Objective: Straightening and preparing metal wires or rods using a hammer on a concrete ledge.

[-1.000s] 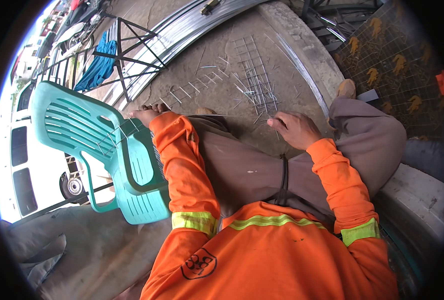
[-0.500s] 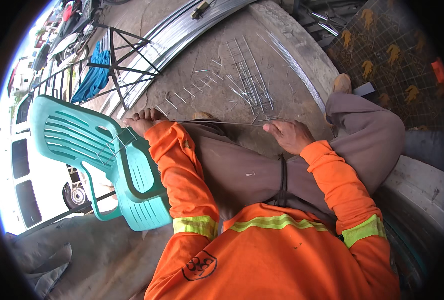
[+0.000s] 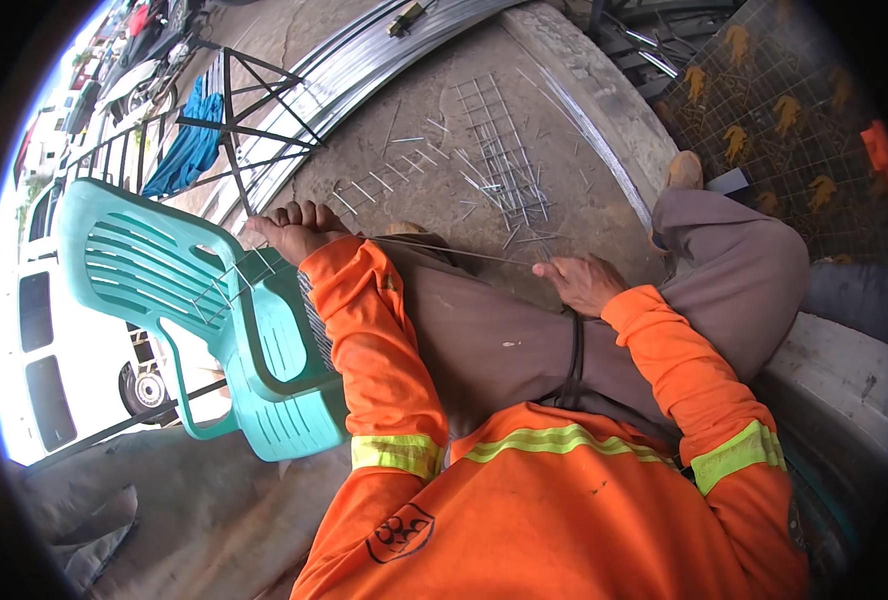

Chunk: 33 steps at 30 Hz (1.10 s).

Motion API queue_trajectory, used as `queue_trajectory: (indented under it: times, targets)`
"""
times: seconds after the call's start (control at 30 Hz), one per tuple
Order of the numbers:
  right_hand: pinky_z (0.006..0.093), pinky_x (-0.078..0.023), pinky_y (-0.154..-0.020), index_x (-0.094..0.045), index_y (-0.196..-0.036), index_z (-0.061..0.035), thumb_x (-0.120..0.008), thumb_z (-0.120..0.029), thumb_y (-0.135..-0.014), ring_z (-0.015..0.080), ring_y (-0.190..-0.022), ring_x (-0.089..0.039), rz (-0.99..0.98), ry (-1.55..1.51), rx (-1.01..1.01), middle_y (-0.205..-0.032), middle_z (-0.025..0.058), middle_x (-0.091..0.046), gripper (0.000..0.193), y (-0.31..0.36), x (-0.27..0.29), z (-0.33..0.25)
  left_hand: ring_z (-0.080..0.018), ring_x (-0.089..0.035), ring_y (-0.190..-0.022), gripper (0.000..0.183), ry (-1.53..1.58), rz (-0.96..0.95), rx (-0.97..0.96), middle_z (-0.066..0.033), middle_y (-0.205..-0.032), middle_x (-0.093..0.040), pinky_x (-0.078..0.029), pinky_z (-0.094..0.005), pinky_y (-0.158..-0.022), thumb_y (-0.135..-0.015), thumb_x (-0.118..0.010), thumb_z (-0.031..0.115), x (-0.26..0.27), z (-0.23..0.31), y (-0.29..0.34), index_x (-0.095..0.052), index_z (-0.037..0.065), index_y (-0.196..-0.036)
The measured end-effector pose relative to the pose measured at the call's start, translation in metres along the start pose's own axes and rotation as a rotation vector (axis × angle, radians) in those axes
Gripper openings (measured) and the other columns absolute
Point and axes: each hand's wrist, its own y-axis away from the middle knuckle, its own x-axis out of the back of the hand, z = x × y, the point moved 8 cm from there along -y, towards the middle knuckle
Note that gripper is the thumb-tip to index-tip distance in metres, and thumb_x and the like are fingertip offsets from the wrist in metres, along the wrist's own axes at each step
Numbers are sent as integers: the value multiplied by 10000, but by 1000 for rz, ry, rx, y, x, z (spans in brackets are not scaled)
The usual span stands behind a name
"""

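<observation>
A thin metal rod (image 3: 464, 251) runs between my two hands above my thighs, sloping slightly down to the right. My left hand (image 3: 299, 232), its fingers curled, is closed around the rod's left part by the green plastic chair (image 3: 154, 265). At the right end, my right hand (image 3: 582, 283) pinches the rod between thumb and fingers. A small ladder-shaped wire frame (image 3: 232, 288) shows below my left hand, against the chair; whether that hand also touches it I cannot tell.
On the floor ahead lie a wire grid (image 3: 499, 150), another ladder-shaped wire piece (image 3: 389, 178) and several cut rods. Long metal bars (image 3: 354, 75) stretch behind them. A black metal frame (image 3: 226, 125) with blue cloth (image 3: 189, 150) stands left; a concrete ledge (image 3: 584, 90) runs along the right.
The rod now slopes down more toward the right. My left hand has risen slightly, and my right hand has shifted a little lower.
</observation>
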Motion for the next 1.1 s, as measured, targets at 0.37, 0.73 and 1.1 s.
queue_trajectory:
  times: [0.37, 0.73, 1.1]
  targets:
    - [514, -459, -808, -646, -880, -57, -374, -549, -946, 462, -899, -588, -28, -6, -80, -894, 251, -639, 567, -2, -7, 13, -85, -153, -431, 546, -15, -39, 2, 47, -529, -206, -134, -236, -368, -924, -411, 617, -11, -10, 3, -325, 167, -627]
    - [396, -464, -746, -632, -829, -19, -345, -593, -940, 315, -776, -624, -112, -392, 128, -766, 170, -625, 651, 0, -3, -42, -83, -138, -419, 552, 156, -85, 239, 52, -495, -218, -121, -233, -343, -941, -366, 609, -8, -35, -4, -362, 163, -615]
    - [494, -446, -791, -591, -859, -28, -309, -600, -944, 462, -874, -568, 14, -214, 7, -850, 245, -614, 643, -19, -22, -17, -89, -160, -425, 549, -77, -29, 65, 46, -511, -242, -146, -225, -360, -922, -399, 629, -27, -40, 13, -319, 175, -624]
